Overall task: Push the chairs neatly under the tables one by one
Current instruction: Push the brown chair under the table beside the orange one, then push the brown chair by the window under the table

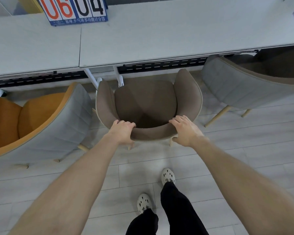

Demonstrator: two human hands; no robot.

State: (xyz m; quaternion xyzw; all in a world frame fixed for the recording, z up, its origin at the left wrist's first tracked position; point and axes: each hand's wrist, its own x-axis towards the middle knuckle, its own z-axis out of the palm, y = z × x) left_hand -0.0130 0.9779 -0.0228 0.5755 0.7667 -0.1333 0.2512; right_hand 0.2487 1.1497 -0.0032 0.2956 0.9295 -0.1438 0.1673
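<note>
A brown upholstered chair (145, 100) stands in front of me, its seat facing the white table (159, 36). The seat's front edge sits just short of the table's edge. My left hand (123, 133) grips the left part of the chair's curved backrest, fingers over the top rim. On the right part of the same backrest, my right hand (183, 131) holds the rim in the same way. An orange chair with a grey back (41, 119) stands to the left, angled and out from the table. A grey-backed chair (249, 82) at the right is partly under the table.
A blue scoreboard with red and black digits (75, 9) stands on the table at the back left. White table legs (92, 78) come down just left of the brown chair. My feet in white clogs (167, 176) stand on the pale plank floor behind the chair.
</note>
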